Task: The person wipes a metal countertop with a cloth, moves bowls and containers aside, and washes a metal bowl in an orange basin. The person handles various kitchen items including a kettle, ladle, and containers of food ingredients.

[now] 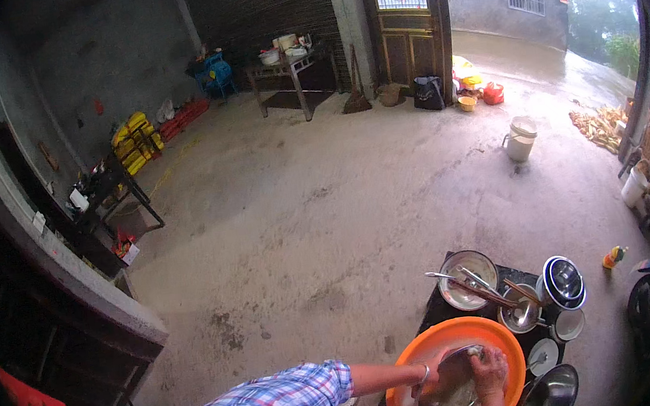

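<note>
A wide orange plastic basin (395, 379) holds cloudy water and a metal bowl (451, 384) lying tilted inside it. My left hand (434, 369) grips the bowl's rim on the left side, a bracelet around the wrist. On the opposite side, my right hand (489, 368) curls its fingers at the bowl's inner edge around a small pale wad (474, 351), possibly a cloth. Much of the wad is covered by the fingers. The bowl's lower part is obscured by murky water.
A low black table (433, 309) carries a large bowl with utensils (468, 280), a ladle pot (520, 316) and stacked metal bowls (564, 279). A steel bowl (548, 392) leans beside the basin. Farther off are an orange-capped bottle (614, 257) and a white bucket (520, 141).
</note>
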A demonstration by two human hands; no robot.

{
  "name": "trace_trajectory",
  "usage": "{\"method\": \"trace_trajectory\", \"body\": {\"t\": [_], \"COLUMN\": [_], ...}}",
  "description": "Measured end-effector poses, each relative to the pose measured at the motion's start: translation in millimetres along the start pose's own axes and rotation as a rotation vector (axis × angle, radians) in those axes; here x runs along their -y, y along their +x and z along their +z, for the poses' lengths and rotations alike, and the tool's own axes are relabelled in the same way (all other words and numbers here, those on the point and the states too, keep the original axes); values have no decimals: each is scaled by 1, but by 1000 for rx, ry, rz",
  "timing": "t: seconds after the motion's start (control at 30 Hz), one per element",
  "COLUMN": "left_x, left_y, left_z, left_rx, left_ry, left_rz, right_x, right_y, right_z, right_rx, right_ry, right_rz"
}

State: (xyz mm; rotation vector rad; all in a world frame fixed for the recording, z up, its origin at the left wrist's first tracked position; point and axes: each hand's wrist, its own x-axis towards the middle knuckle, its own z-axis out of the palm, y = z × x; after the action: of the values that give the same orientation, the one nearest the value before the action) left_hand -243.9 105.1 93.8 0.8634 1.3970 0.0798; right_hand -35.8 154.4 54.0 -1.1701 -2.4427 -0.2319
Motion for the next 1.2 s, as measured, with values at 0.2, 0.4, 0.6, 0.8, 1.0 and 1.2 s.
{"method": "trace_trajectory", "body": {"t": [0.2,0.4,0.6,0.8,1.0,1.2], "left_x": [100,18,89,67,65,49], "left_y": [94,-8,119,108,95,44], "left_z": [17,21,41,36,31,24], "left_rx": [-216,-159,-384,-314,-297,-251], "left_ry": [24,-130,115,102,78,4], "left_rz": [335,135,532,464,395,224], "right_x": [-10,53,127,126,88,92], "right_y": [-11,-65,-68,-36,-23,-8], "right_z": [35,15,35,36,39,43], "right_rx": [32,312,332,310,227,228], "right_ry": [35,131,531,568,428,478], "right_rz": [116,1126,903,831,889,858]}}
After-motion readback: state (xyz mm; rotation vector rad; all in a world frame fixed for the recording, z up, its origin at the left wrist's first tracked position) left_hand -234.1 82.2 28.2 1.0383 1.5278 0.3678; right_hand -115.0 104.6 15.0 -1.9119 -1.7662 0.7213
